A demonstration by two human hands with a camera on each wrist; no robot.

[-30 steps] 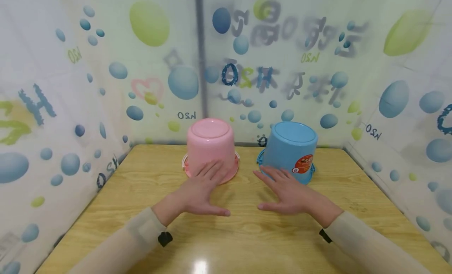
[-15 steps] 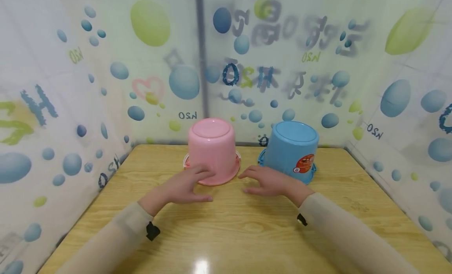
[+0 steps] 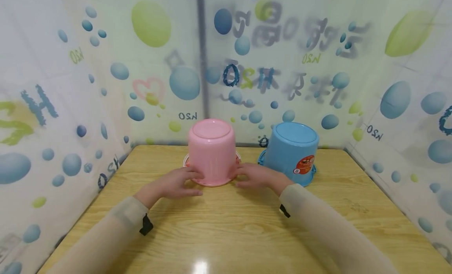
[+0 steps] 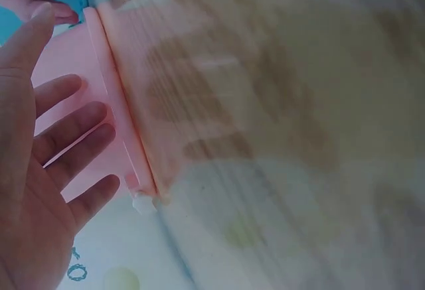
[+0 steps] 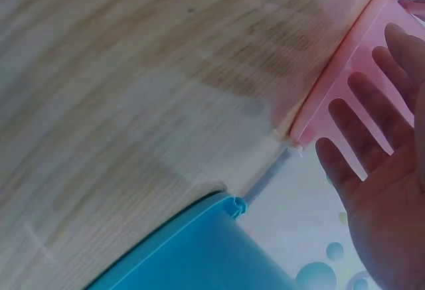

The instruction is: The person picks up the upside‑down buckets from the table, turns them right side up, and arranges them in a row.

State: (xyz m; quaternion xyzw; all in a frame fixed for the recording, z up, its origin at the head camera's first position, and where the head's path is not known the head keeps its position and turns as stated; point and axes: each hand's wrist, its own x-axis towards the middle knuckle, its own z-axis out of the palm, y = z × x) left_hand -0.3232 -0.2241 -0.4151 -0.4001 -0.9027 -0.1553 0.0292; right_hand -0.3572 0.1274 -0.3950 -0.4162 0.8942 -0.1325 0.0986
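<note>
A pink bucket [image 3: 212, 152] stands upside down on the wooden table, its rim on the tabletop and a white handle low behind it. My left hand [image 3: 174, 183] is at its left side near the rim, fingers extended and spread. On the other side, my right hand [image 3: 256, 175] reaches the lower right of the bucket, its fingers also spread. In the left wrist view the fingers [image 4: 73, 124] lie close along the pink wall; whether they touch it I cannot tell. To the right, a blue bucket [image 3: 291, 148] is upside down too, partly behind my right wrist.
The wooden table [image 3: 226, 234] runs back to a patterned wall [image 3: 240, 50] with blue and green dots. Similar side walls flank it left and right. A red label [image 3: 305, 164] is on the blue bucket. Dark bands [image 3: 146, 225] sit under the sleeves.
Both hands came down beside the pink bucket. The right hand moved left, away from the front of the blue bucket, and the left hand shifted left. The buckets have stayed put.
</note>
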